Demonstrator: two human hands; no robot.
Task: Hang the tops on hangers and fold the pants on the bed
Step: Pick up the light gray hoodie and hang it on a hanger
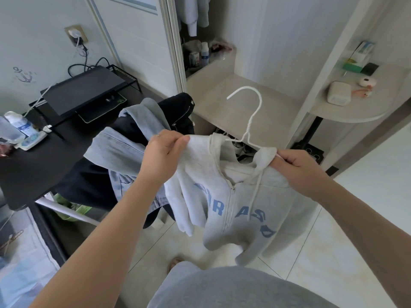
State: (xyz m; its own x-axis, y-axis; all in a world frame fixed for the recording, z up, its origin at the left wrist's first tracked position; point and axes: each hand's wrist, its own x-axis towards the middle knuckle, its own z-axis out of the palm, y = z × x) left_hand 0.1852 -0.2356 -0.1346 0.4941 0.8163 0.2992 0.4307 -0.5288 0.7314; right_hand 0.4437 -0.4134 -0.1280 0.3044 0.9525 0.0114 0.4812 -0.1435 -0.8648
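A light grey zip hoodie (242, 210) with blue letters hangs in front of me on a white wire hanger (250, 121), whose hook points up. My left hand (164, 150) grips the hoodie's left shoulder. My right hand (298, 167) pinches the right shoulder together with the hanger's end. A pile of clothes (138, 143), denim, grey and dark pieces, lies over the corner of the black desk to the left. The hanger's lower bar is hidden inside the hoodie.
An open wardrobe (222, 90) with a pale shelf stands ahead, with garments (195, 12) hanging at the top. A black desk (33, 167) with a monitor (84, 92) is on the left. Rounded side shelves (347, 112) with small items are on the right. Pale floor tiles lie below.
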